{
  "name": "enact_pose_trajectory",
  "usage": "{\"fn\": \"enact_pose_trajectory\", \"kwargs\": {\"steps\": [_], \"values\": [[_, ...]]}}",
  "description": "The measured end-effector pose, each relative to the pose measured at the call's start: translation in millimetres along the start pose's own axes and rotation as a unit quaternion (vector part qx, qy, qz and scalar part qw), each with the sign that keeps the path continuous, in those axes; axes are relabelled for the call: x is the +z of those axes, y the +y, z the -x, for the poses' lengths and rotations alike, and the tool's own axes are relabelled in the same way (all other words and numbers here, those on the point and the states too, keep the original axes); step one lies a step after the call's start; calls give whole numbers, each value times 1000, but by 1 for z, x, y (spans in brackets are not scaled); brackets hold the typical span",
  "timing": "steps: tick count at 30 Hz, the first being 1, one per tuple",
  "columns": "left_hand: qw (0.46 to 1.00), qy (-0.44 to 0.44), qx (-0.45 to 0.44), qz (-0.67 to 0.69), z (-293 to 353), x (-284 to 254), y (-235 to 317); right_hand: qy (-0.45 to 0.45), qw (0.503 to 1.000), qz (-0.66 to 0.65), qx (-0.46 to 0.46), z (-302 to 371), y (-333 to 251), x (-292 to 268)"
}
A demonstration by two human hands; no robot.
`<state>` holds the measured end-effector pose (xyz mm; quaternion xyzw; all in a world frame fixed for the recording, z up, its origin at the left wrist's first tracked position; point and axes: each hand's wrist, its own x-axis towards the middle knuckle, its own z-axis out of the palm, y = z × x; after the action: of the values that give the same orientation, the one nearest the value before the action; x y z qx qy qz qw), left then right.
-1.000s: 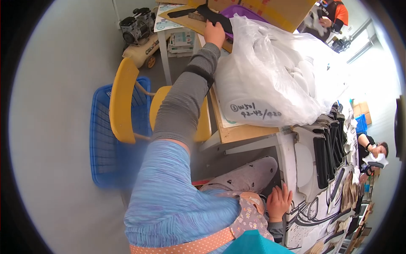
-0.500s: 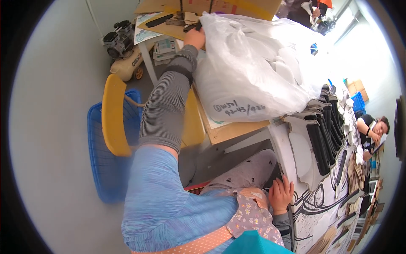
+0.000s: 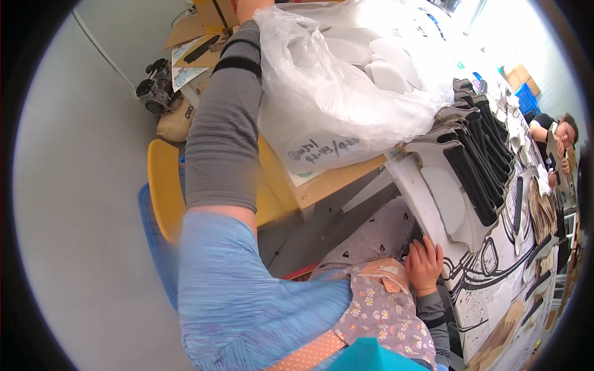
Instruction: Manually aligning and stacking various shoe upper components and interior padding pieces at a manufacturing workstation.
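Observation:
My left hand [image 3: 250, 8] reaches far forward to the top edge of the picture, beside a large translucent plastic bag [image 3: 315, 111]. Its fingers are cut off by the frame and the bag, so what they touch is hidden. Inside the bag lie several white flat, rounded pieces [image 3: 388, 71]. My right hand [image 3: 425, 264] rests at the near edge of the white table [image 3: 411, 185], fingers stretched out and holding nothing. Just beyond it on that table stands a row of grey pieces with black padded edges [image 3: 470, 179].
A yellow chair [image 3: 162, 179] and a blue basket [image 3: 158, 247] stand at my left. Behind them is an air compressor [image 3: 176, 117]. A dark strip [image 3: 201, 49] lies on the far table. Stacked beige pieces [image 3: 498, 337] lie at the right, where another person [image 3: 544, 133] sits holding a piece.
My left hand has moved farther forward, from beside the dark piece near the bag to the picture's top edge. The view has shifted; my right hand stays by the table edge.

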<state>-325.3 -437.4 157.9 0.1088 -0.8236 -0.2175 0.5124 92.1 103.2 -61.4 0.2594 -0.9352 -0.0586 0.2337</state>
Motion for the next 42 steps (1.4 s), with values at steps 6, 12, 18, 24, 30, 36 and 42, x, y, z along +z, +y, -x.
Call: {"fn": "enact_pose_trajectory", "kwargs": {"steps": [6, 12, 18, 24, 30, 36, 42], "values": [[969, -224, -57, 86, 29, -11, -43, -34, 999, -36, 8, -2, -1, -8], [935, -277, -142, 171, 54, -80, -131, -62, 996, -69, 9, 1, 3, -4], [883, -254, -260, 299, 221, -150, -81, -45, 997, -51, 47, 7, 1, -7], [855, -207, -411, 239, 470, -179, -85, -32, 997, -57, 29, 4, 9, -2], [716, -514, -383, 275, 573, -201, 53, -25, 995, -86, 40, -2, 10, -20], [608, -581, -345, 418, 544, -189, 162, -26, 986, -157, 49, 1, 11, -35], [666, -574, -95, 467, 464, -165, 244, -192, 901, -388, -5, -10, 54, -98]]}}
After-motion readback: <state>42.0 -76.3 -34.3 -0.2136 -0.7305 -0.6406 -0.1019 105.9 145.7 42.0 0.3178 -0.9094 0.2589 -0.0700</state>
